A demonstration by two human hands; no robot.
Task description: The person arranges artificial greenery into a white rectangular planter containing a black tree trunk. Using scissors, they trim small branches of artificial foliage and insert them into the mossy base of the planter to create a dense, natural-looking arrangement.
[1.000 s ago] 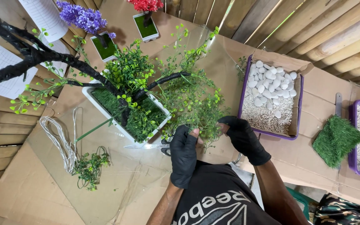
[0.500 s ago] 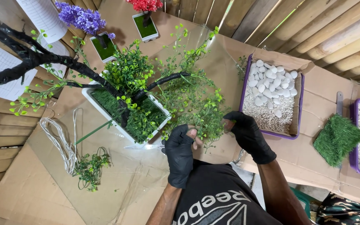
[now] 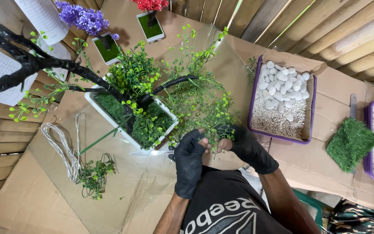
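Both grips, left hand [image 3: 190,162] and right hand [image 3: 249,149], pinch the leafy sprig [image 3: 211,130] between them

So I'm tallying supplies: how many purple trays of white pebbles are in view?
2: one purple tray right of the white planter, one purple tray cut off at the right edge beyond the grass patch. Others may lie outside the frame.

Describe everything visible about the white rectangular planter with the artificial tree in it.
The white rectangular planter looks like plastic and sits askew on the clear sheet covering the cardboard tabletop. It is filled with green artificial turf. A black wrapped trunk rises from it, with branches bearing small green plastic leaves. The black-gloved left hand and black-gloved right hand handle a leafy sprig just past its near corner, not touching the planter.
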